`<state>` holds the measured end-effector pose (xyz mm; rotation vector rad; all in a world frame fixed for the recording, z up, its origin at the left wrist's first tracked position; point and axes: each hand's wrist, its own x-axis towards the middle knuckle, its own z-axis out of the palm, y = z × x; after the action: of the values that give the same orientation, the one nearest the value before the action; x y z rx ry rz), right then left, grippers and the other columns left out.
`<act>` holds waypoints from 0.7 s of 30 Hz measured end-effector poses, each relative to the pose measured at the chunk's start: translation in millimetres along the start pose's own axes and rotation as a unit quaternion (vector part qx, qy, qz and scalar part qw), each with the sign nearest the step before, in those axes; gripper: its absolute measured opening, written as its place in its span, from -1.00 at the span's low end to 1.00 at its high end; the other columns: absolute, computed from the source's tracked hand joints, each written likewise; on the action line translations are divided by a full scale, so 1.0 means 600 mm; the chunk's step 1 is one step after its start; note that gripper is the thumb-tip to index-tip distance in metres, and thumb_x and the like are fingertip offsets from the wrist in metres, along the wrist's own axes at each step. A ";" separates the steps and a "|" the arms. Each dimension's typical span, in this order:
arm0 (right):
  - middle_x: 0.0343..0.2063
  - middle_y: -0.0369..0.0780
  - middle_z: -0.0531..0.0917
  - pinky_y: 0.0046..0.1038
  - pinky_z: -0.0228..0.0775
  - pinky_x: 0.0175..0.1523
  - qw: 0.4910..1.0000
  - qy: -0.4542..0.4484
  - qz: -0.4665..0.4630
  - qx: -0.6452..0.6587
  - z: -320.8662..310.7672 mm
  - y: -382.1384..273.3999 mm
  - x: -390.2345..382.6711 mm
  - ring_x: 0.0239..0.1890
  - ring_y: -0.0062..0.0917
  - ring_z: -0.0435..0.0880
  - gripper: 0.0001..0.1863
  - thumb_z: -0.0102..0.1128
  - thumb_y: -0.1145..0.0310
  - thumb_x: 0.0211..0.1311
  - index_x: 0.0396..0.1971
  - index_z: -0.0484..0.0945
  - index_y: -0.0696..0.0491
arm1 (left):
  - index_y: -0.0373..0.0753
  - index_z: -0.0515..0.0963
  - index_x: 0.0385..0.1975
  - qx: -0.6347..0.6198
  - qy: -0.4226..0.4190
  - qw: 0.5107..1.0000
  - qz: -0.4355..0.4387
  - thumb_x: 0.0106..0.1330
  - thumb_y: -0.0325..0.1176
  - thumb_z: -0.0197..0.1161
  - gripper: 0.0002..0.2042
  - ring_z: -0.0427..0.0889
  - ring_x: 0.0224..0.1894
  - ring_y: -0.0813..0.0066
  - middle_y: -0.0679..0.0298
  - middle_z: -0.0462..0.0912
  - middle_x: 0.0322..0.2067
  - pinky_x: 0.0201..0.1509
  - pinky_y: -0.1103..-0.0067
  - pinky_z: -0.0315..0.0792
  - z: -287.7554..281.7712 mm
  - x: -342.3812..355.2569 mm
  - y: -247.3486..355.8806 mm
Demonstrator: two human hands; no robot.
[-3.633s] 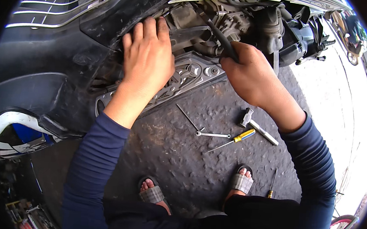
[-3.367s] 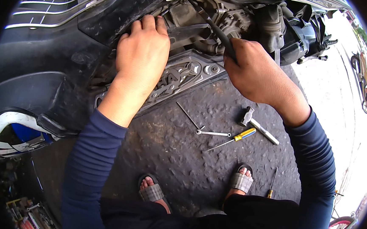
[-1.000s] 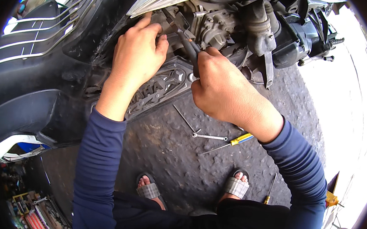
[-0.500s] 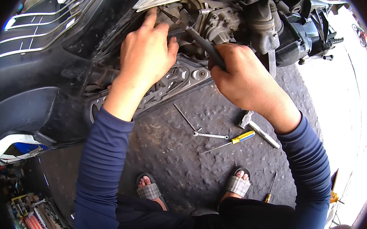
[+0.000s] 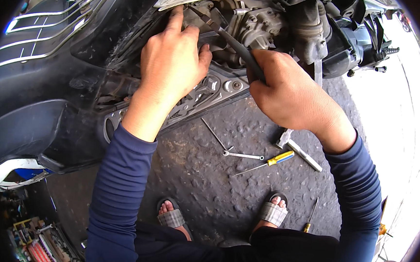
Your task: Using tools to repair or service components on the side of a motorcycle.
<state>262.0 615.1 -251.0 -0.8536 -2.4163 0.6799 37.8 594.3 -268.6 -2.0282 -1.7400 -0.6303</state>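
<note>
One engine bay (image 5: 261,31) (tool tip (image 5: 201,16) inside)

A matt black grip, plastic or rubber, is borne by the long tool (image 5: 237,48) at the far side, and the engine casing (image 5: 263,27) beside it is made of dull, grimy grey metal, while the body panel (image 5: 38,82) at the left is formed of scuffed dark plastic with a low sheen. Bright, smooth metal is shown by the wrench (image 5: 244,156) and the hammer (image 5: 305,155), glossy yellow plastic by the handle of the screwdriver (image 5: 281,158) between them. The dark floor (image 5: 206,184) is left rough and lumpy, and the navy sleeves (image 5: 121,188) are cut from matt, wrinkled cloth.
</note>
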 end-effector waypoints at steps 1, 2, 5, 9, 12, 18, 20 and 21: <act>-0.51 0.09 0.52 -0.10 0.38 -0.23 0.999 -0.032 0.019 0.017 -0.004 0.001 0.002 -0.37 0.07 0.55 -0.89 0.11 0.55 0.10 -0.38 0.45 0.28 | -0.35 0.69 -0.26 0.001 0.000 1.000 -0.001 0.13 -0.27 0.43 -0.71 0.78 -0.24 -0.08 -0.27 0.46 0.27 -0.13 0.23 0.69 0.002 0.001 0.001; -0.53 0.10 0.52 -0.11 0.38 -0.26 0.997 -0.064 0.037 0.033 -0.007 0.001 0.004 -0.41 0.06 0.54 -0.88 0.10 0.55 0.09 -0.39 0.45 0.28 | -0.35 0.69 -0.26 -0.011 0.008 1.000 -0.003 0.13 -0.26 0.43 -0.71 0.78 -0.24 -0.09 -0.28 0.45 0.27 -0.13 0.24 0.69 0.004 0.002 0.002; -0.56 0.10 0.50 -0.12 0.36 -0.29 0.993 -0.093 0.044 0.050 -0.009 -0.002 0.009 -0.45 0.02 0.52 -0.87 0.10 0.54 0.06 -0.40 0.45 0.29 | -0.36 0.70 -0.27 -0.021 0.020 1.000 -0.008 0.13 -0.26 0.43 -0.71 0.77 -0.23 -0.11 -0.28 0.48 0.25 -0.11 0.23 0.67 0.000 0.005 0.008; -0.58 0.10 0.48 -0.13 0.36 -0.30 0.992 -0.109 0.038 0.060 -0.012 0.007 0.013 -0.46 0.02 0.52 -0.87 0.09 0.55 0.05 -0.40 0.44 0.29 | -0.36 0.70 -0.28 -0.070 0.029 0.997 -0.025 0.12 -0.28 0.43 -0.72 0.74 -0.16 -0.13 -0.18 0.59 0.15 -0.05 0.20 0.63 -0.008 0.014 0.010; -0.59 0.11 0.48 -0.13 0.35 -0.31 0.990 -0.117 0.042 0.060 -0.017 0.004 0.015 -0.48 0.01 0.51 -0.86 0.09 0.55 0.03 -0.40 0.44 0.30 | -0.36 0.70 -0.29 -0.131 0.046 0.989 -0.045 0.10 -0.32 0.43 -0.75 0.72 -0.12 -0.13 -0.09 0.64 0.06 -0.01 0.18 0.58 -0.012 0.015 0.011; -0.44 0.27 0.63 -0.08 0.57 -0.10 0.987 -0.144 0.051 0.059 -0.024 -0.002 0.020 -0.20 0.15 0.70 -0.78 0.14 0.53 0.05 -0.37 0.51 0.42 | -0.37 0.68 -0.28 -0.121 -0.011 0.991 -0.050 0.12 -0.40 0.46 -0.77 0.65 -0.54 0.28 -0.05 0.58 0.23 -0.33 0.42 0.54 -0.022 0.020 0.010; -0.44 0.27 0.64 -0.08 0.57 -0.09 0.988 -0.140 0.036 0.050 -0.025 -0.001 0.018 -0.19 0.15 0.70 -0.78 0.14 0.53 0.05 -0.37 0.51 0.42 | -0.37 0.67 -0.28 -0.132 -0.004 0.990 -0.045 0.12 -0.42 0.45 -0.78 0.55 -0.62 0.37 -0.06 0.57 0.24 -0.40 0.45 0.49 -0.020 0.017 0.007; -0.44 0.27 0.64 -0.08 0.57 -0.09 0.988 -0.139 0.035 0.050 -0.025 -0.002 0.017 -0.19 0.15 0.70 -0.78 0.14 0.53 0.05 -0.37 0.51 0.42 | -0.37 0.67 -0.29 -0.141 0.001 0.989 -0.040 0.12 -0.44 0.45 -0.80 0.45 -0.71 0.46 -0.06 0.57 0.25 -0.47 0.48 0.44 -0.021 0.015 0.005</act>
<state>263.3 625.6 -236.0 -0.8548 -2.5779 0.9967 40.9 594.1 -253.3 -2.1451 -1.8264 -0.9516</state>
